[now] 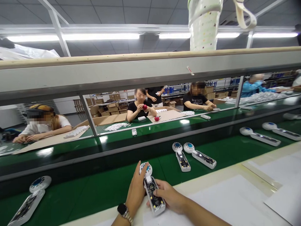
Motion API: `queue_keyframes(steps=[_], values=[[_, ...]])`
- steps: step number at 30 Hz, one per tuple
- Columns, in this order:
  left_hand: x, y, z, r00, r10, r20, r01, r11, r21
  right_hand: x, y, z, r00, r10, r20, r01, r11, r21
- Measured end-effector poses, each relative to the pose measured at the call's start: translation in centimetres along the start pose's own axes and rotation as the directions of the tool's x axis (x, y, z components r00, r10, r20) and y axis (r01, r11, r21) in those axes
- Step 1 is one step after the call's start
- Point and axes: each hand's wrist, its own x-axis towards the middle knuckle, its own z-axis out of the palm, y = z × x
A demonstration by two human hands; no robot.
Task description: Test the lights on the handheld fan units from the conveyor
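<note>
Between my hands is a white handheld device, tilted, with a round head and an open body showing a dark circuit board. My left hand wraps the head and left side, fingers over the round part. A watch is on that wrist. My right hand grips the body from the right, its thumb on the circuit board. Two similar devices, a nearer one and a slanted one, lie on the green belt just beyond. Another such device lies on the belt at the left.
More devices rest on the belt at the right. White sheets cover the near ledge. An overhead shelf spans the view, bearing a patterned container. Several people sit across the line beside piles of white parts.
</note>
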Motion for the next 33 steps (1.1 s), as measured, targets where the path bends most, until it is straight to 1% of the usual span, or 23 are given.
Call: queue_keyframes(steps=[1,4,5,6,7,8,10,11,12,13,14,17,18,20,21,24,27,30,33], values=[[0.0,0.1,0.0,1.0,0.003,-0.021,-0.004,1.0,-0.004,0.1,0.0,0.0,1.0,-0.007,-0.013,0.007,1.0,0.01],[0.0,0.4,0.0,0.989,0.015,-0.146,-0.022,0.999,-0.046,0.3,-0.1,-0.1,0.996,-0.042,-0.08,0.048,0.996,0.074],[-0.1,0.4,-0.1,0.984,0.038,-0.174,-0.049,0.997,-0.058,0.3,-0.2,-0.2,0.993,-0.064,-0.099,0.075,0.992,0.105],[-0.2,0.4,-0.1,0.98,0.087,-0.178,-0.099,0.993,-0.058,0.4,-0.3,-0.3,0.99,-0.089,-0.106,0.103,0.985,0.136],[-0.3,0.5,-0.1,0.974,0.168,-0.155,-0.178,0.983,-0.047,0.4,-0.4,-0.4,0.988,-0.112,-0.103,0.128,0.978,0.164],[-0.4,0.5,-0.2,0.956,0.274,-0.108,-0.278,0.96,-0.026,0.4,-0.5,-0.6,0.987,-0.13,-0.095,0.146,0.972,0.186],[-0.6,0.7,-0.1,0.879,0.477,0.022,-0.477,0.878,0.03,0.4,-0.7,-1.0,0.988,-0.137,-0.077,0.151,0.963,0.222],[-0.6,0.8,0.0,0.842,0.533,0.083,-0.538,0.841,0.058,0.4,-0.8,-1.2,0.989,-0.131,-0.07,0.144,0.961,0.236],[-0.6,0.8,0.2,0.823,0.554,0.128,-0.565,0.82,0.088,0.4,-0.9,-1.3,0.99,-0.126,-0.066,0.139,0.958,0.25],[-0.5,0.8,0.3,0.826,0.544,0.152,-0.562,0.818,0.124,0.5,-0.9,-1.4,0.99,-0.123,-0.061,0.135,0.956,0.262],[-0.4,0.7,0.5,0.845,0.511,0.154,-0.532,0.83,0.168,0.5,-0.9,-1.5,0.992,-0.117,-0.054,0.127,0.955,0.269],[0.2,-0.1,0.9,0.933,0.352,0.075,-0.357,0.88,0.312,0.4,-0.8,-1.5,0.997,-0.062,-0.043,0.071,0.969,0.235],[0.4,-0.4,0.9,0.955,0.293,0.045,-0.29,0.888,0.356,0.3,-0.8,-1.5,0.998,-0.039,-0.051,0.049,0.975,0.215],[0.7,-1.1,1.0,0.978,0.209,0.015,-0.196,0.885,0.422,0.2,-0.8,-1.4,0.997,-0.006,-0.079,0.02,0.983,0.183],[0.7,-1.3,1.0,0.982,0.19,0.013,-0.176,0.878,0.446,0.2,-0.8,-1.4,0.996,0.0,-0.091,0.016,0.984,0.175],[0.7,-1.2,0.9,0.978,0.208,0.008,-0.187,0.862,0.47,0.2,-0.8,-1.4,0.996,-0.01,-0.084,0.024,0.987,0.16],[0.5,-0.4,0.7,0.962,0.272,-0.018,-0.235,0.862,0.45,0.2,-0.8,-1.4,0.999,-0.029,-0.044,0.035,0.989,0.144],[0.5,0.2,0.6,0.931,0.362,-0.039,-0.312,0.849,0.426,0.3,-0.9,-1.3,0.999,-0.032,-0.044,0.037,0.991,0.131],[0.5,0.2,0.6,0.897,0.437,-0.066,-0.374,0.831,0.411,0.3,-0.8,-1.2,0.997,-0.034,-0.063,0.042,0.991,0.129]])
